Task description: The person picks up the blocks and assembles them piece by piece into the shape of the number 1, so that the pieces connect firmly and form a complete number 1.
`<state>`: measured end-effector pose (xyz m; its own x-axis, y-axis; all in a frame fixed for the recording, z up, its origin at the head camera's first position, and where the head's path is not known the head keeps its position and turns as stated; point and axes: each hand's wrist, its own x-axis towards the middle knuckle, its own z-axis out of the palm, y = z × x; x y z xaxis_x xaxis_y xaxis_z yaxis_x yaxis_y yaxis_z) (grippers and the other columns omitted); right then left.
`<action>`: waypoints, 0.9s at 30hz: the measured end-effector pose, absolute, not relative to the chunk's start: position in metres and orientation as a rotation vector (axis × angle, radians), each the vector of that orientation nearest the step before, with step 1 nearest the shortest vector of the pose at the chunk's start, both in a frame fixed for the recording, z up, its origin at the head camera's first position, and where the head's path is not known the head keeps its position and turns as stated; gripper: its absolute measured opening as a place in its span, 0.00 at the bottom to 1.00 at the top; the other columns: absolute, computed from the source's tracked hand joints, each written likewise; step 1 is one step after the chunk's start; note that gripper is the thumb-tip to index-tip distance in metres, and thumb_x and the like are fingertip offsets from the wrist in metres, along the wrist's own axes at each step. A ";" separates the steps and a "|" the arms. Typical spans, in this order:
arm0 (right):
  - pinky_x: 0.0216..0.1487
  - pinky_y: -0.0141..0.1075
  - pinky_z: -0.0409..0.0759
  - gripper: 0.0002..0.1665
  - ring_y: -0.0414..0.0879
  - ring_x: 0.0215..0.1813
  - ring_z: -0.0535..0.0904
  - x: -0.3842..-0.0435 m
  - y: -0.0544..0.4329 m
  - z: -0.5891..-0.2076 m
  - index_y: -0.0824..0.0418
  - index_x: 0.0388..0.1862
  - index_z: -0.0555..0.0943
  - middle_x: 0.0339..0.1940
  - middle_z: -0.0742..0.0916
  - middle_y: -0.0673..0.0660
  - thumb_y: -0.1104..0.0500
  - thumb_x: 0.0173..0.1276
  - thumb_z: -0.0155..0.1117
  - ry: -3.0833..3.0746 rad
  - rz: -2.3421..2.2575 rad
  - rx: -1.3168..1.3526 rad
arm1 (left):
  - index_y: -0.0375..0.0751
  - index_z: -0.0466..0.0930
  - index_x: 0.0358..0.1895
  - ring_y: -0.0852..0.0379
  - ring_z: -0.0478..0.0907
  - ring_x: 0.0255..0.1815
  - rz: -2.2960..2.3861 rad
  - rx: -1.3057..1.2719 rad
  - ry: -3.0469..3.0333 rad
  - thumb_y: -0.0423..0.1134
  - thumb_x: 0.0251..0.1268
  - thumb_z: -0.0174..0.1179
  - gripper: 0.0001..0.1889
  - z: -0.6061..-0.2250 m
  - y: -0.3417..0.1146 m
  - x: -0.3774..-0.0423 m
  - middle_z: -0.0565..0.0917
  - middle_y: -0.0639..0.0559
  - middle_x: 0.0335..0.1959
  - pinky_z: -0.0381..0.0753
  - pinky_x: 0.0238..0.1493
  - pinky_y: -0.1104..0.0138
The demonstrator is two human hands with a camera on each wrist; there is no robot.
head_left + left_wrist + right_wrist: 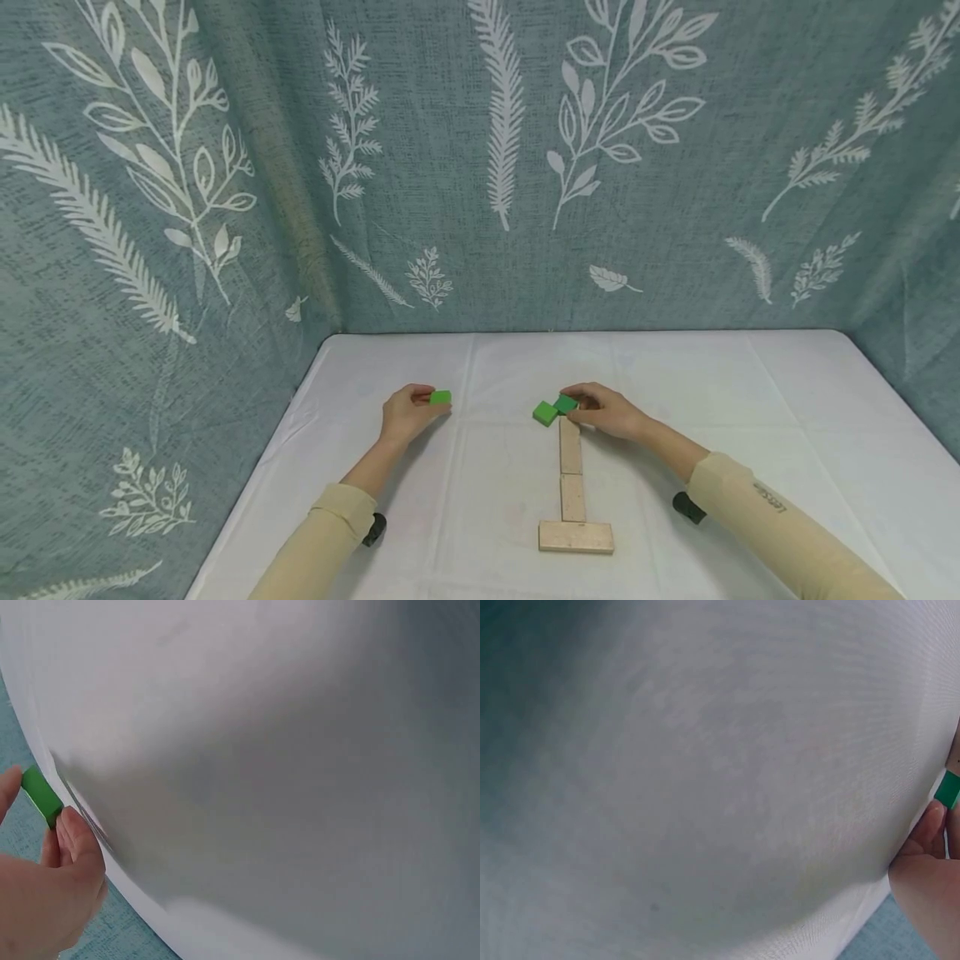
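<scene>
Between thumb and fingers my left hand [407, 415] pinches a light green block [440, 397], left of the other pieces; the left wrist view shows the same green block [42, 796] at the fingertips. My right hand [609, 411] holds a darker green block [566, 404] at the top end of a column of wooden blocks. Touching its left side is another light green block [545, 413], turned at an angle on the table. Two upright-laid wooden blocks, the upper one [571, 446] and the lower one [573, 497], run end to end down to a crosswise wooden block [576, 537].
A white cloth [480, 483] covers the table. Behind it and at the sides hangs a blue-green curtain [450, 167] with white leaf patterns. Dark wrist devices show under both sleeves, one at the left [374, 529] and one at the right [688, 507].
</scene>
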<state>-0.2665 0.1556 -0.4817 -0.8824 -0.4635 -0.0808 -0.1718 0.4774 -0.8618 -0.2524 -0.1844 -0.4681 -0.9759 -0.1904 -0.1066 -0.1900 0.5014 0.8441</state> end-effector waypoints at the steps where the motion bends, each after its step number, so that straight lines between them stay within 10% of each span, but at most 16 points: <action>1: 0.40 0.39 0.73 0.27 0.47 0.43 0.72 -0.267 0.156 -0.482 0.70 0.64 0.72 0.44 0.79 0.58 0.58 0.70 0.62 2.426 -1.361 -0.538 | 0.29 0.78 0.53 0.43 0.78 0.49 -1.553 0.354 -2.715 0.37 0.56 0.71 0.23 -0.467 -0.183 -0.252 0.81 0.37 0.48 0.79 0.50 0.57; 27: 0.41 0.39 0.73 0.27 0.47 0.43 0.72 -0.267 0.156 -0.481 0.68 0.64 0.73 0.45 0.79 0.57 0.58 0.70 0.62 2.425 -1.350 -0.517 | 0.32 0.77 0.58 0.49 0.78 0.51 -2.036 0.391 -2.528 0.39 0.57 0.70 0.25 -0.464 -0.155 -0.248 0.81 0.41 0.51 0.77 0.53 0.63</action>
